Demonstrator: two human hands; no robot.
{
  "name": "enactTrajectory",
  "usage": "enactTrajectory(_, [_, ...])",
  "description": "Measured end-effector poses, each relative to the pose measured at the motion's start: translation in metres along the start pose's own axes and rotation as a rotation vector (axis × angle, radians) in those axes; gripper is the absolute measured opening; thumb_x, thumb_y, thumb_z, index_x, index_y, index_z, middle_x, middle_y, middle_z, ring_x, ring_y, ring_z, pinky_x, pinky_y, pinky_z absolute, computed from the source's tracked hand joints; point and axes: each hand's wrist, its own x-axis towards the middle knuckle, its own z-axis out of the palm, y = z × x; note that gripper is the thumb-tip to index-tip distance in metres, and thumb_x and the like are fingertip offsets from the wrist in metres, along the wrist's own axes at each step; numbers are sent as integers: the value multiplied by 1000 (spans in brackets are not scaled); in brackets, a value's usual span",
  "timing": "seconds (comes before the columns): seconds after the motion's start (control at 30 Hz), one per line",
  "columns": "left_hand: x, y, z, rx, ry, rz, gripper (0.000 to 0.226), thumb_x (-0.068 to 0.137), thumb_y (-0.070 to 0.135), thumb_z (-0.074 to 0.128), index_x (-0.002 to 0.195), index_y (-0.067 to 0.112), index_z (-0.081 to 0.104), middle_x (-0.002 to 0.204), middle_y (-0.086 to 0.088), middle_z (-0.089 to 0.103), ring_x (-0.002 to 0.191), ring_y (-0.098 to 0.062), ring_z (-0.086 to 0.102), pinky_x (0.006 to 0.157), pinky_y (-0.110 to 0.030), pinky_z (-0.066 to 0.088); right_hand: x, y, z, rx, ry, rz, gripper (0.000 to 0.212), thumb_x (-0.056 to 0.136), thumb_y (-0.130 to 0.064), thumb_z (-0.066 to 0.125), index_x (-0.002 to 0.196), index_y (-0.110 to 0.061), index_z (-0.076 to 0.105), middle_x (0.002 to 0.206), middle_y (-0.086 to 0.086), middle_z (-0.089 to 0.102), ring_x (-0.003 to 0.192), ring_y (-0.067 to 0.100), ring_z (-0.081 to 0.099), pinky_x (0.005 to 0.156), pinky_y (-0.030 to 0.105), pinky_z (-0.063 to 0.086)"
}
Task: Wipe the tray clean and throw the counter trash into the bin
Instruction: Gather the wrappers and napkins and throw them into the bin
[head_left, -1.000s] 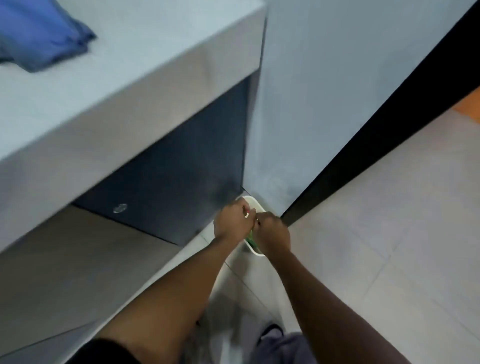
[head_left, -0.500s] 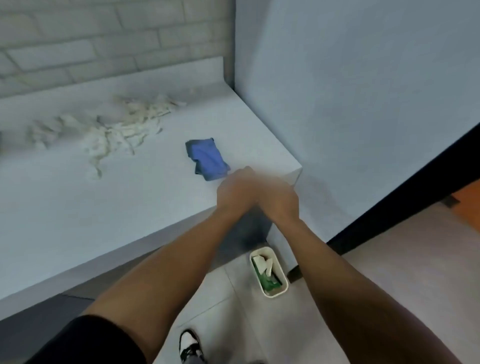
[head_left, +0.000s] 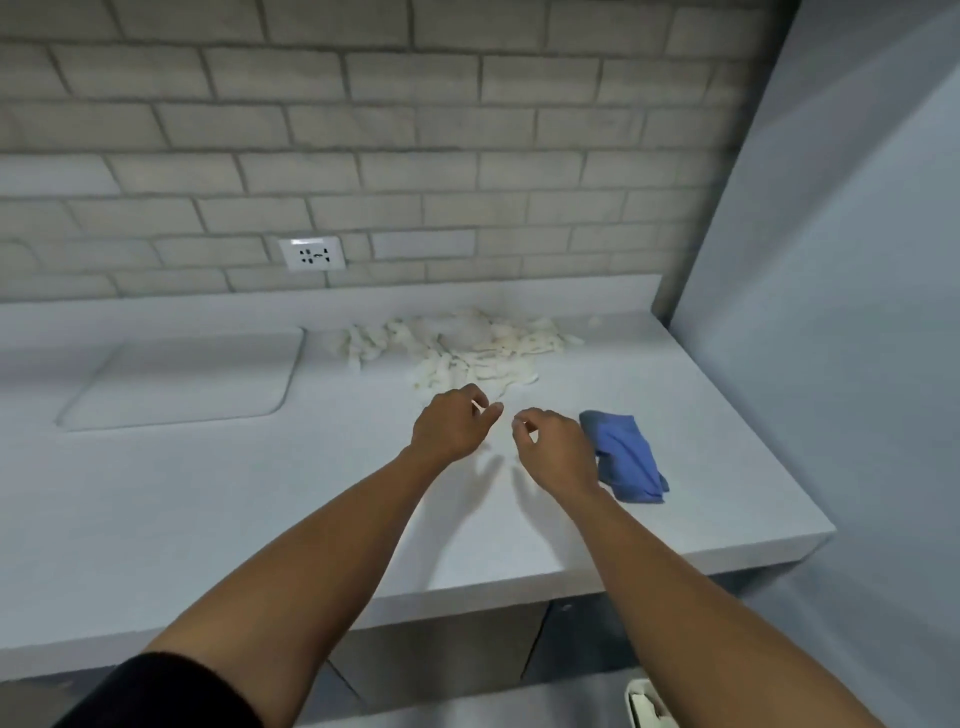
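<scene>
A heap of pale peelings and scraps (head_left: 457, 348) lies on the white counter (head_left: 260, 499) near the back wall. A white tray (head_left: 182, 382) sits flat to the left of it. A crumpled blue cloth (head_left: 623, 457) lies to the right. My left hand (head_left: 452, 423) and my right hand (head_left: 556, 447) hover over the counter just in front of the scraps, side by side, fingers loosely curled and holding nothing. The right hand is next to the cloth's left edge. A corner of the white bin (head_left: 644, 704) shows on the floor at the bottom right.
A brick-tiled wall with a white socket (head_left: 311, 253) runs behind the counter. A plain grey wall (head_left: 831, 312) closes off the right end. Cabinet fronts (head_left: 441, 654) sit below the counter's front edge.
Both hands rose from the bin on the floor up to the counter and came apart. The view swung up from the floor to the counter and back wall.
</scene>
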Motion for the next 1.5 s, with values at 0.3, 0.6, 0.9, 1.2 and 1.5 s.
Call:
enactTrajectory(0.3, [38, -71, -16, 51, 36, -106, 35, 93, 55, 53, 108, 25, 64, 103, 7, 69, 97, -15, 64, 73, -29, 45, 62, -27, 53, -16, -155, -32, 25, 93, -38, 44, 102, -30, 67, 98, -9, 68, 90, 18, 62, 73, 31, 51])
enactTrajectory(0.6, [103, -72, -3, 112, 48, -115, 27, 95, 48, 52, 110, 28, 64, 104, 7, 65, 98, -13, 61, 79, -29, 48, 160, 32, 55, 144, -201, 170, 34, 95, -34, 50, 127, -26, 59, 119, -2, 66, 115, 20, 58, 91, 32, 47])
enactTrajectory(0.9, [173, -73, 25, 173, -14, -24, 28, 99, 33, 49, 110, 18, 71, 114, -5, 68, 104, -24, 63, 89, -35, 51, 237, 94, 82, 341, -203, 530, 55, 90, -25, 55, 142, -11, 45, 140, 12, 53, 127, 30, 50, 102, 32, 39])
enactTrajectory(1.2, [244, -48, 74, 343, -243, 48, 35, 99, 28, 45, 129, 18, 60, 133, -9, 56, 120, -29, 56, 98, -40, 48, 283, 112, 98, 338, -105, 579, 51, 86, -22, 57, 136, -17, 49, 133, 12, 56, 120, 34, 55, 97, 36, 46])
enactTrajectory(1.5, [289, -49, 98, 610, -414, 81, 43, 103, 25, 35, 144, 10, 37, 161, -17, 22, 139, -37, 37, 100, -40, 38, 316, 115, 110, 292, -145, 557, 54, 83, -21, 53, 137, -22, 45, 130, 10, 57, 117, 35, 55, 97, 38, 48])
